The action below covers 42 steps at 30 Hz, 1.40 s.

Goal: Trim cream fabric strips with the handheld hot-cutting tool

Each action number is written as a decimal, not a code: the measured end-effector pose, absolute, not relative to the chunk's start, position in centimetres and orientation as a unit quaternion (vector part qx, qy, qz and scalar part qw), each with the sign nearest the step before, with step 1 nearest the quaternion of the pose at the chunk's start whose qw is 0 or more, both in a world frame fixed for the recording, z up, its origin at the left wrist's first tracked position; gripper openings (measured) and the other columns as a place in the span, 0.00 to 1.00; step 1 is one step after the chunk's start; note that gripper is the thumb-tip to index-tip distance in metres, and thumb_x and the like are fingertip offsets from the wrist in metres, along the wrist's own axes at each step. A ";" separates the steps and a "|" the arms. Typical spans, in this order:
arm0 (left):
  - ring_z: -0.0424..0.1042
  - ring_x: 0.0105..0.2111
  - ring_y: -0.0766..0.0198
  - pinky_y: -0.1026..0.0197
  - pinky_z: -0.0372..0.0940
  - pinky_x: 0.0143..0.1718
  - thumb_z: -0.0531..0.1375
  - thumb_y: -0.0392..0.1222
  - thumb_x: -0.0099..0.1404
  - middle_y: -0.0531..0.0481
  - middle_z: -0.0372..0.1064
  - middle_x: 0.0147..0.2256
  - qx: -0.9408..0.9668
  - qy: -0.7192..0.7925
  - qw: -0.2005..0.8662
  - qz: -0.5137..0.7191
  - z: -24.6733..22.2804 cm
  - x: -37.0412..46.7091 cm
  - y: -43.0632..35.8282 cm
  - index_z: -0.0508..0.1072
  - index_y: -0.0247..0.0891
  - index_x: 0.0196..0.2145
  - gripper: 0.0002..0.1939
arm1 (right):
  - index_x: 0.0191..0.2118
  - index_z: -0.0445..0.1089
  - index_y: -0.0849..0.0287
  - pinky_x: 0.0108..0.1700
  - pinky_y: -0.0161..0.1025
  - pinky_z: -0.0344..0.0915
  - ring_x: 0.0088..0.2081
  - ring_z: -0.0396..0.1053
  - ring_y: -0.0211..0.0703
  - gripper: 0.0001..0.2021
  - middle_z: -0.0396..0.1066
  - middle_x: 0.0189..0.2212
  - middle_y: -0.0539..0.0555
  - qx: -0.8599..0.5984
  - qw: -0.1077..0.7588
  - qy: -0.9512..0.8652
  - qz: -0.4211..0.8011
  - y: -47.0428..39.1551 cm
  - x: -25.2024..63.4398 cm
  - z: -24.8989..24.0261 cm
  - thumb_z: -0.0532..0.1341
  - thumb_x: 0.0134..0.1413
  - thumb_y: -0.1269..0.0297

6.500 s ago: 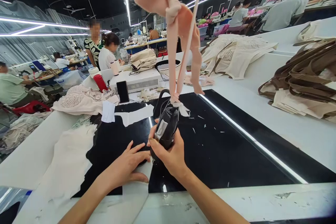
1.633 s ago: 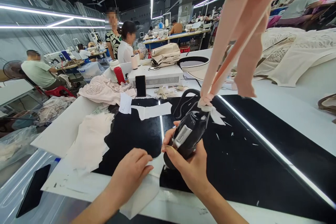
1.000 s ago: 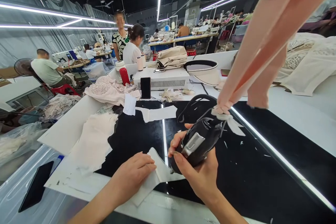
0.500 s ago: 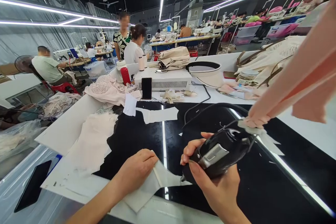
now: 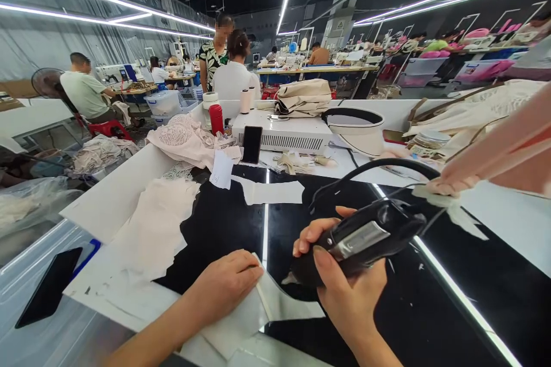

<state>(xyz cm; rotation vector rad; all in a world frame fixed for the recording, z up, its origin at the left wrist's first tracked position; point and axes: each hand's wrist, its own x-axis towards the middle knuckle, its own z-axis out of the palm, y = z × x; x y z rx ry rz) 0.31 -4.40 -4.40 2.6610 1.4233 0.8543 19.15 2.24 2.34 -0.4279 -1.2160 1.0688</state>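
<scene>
Low in the middle, my left hand (image 5: 230, 284) has its fingers together on a thin white fabric piece (image 5: 295, 305) with a pale ridge-like seam at the fingertips. Part of this piece lies under the hand and toward the near edge. My right hand (image 5: 348, 292) wraps around a black corded electric cutter (image 5: 361, 238) with a metal plate on its side. Its small tip points left, just above the curved fabric edge. A pink cloth strip (image 5: 495, 155), knotted near the cutter's rear end, stretches up to the right.
Pale cut fabric (image 5: 157, 223) lies on the left of the black tabletop (image 5: 224, 218). A white strip (image 5: 279, 192) and a paper slip (image 5: 221, 169) rest farther back. Behind stand a phone (image 5: 252, 144), a white box (image 5: 279, 133), a red thread spool (image 5: 216, 119) and a visor (image 5: 355, 129).
The cutter has drawn back slightly up and left, its tip now apart from the fabric edge. My left hand stays on the fabric. The view has shifted a little.
</scene>
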 end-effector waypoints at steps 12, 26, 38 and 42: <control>0.75 0.43 0.61 0.62 0.73 0.45 0.48 0.35 0.79 0.45 0.73 0.45 0.837 0.475 0.024 0.270 -4.4 0.4 -4.7 0.74 0.37 0.47 0.14 | 0.54 0.65 0.45 0.29 0.37 0.72 0.27 0.71 0.37 0.21 0.71 0.32 0.45 -0.183 0.665 -0.517 0.507 3.7 15.1 1.9 0.69 0.57 0.65; 0.76 0.46 0.61 0.62 0.74 0.49 0.48 0.36 0.79 0.45 0.74 0.46 0.834 0.464 0.009 0.298 -4.7 0.4 -4.8 0.73 0.38 0.49 0.14 | 0.53 0.62 0.48 0.29 0.38 0.72 0.26 0.70 0.36 0.20 0.71 0.32 0.44 -0.207 0.662 -0.533 0.484 3.5 15.0 1.9 0.67 0.58 0.66; 0.76 0.46 0.61 0.61 0.74 0.47 0.48 0.38 0.80 0.45 0.74 0.47 0.836 0.466 0.023 0.290 -4.3 0.1 -4.9 0.74 0.38 0.49 0.15 | 0.54 0.63 0.48 0.29 0.37 0.72 0.26 0.70 0.35 0.20 0.71 0.33 0.44 -0.197 0.667 -0.531 0.485 2.8 15.7 1.7 0.66 0.59 0.69; 0.76 0.45 0.62 0.62 0.74 0.46 0.47 0.39 0.80 0.45 0.74 0.47 0.839 0.461 0.015 0.288 -4.3 -0.1 -4.9 0.73 0.39 0.48 0.15 | 0.53 0.63 0.48 0.28 0.37 0.71 0.25 0.70 0.35 0.18 0.71 0.32 0.44 -0.204 0.664 -0.538 0.478 2.7 15.8 2.0 0.65 0.59 0.68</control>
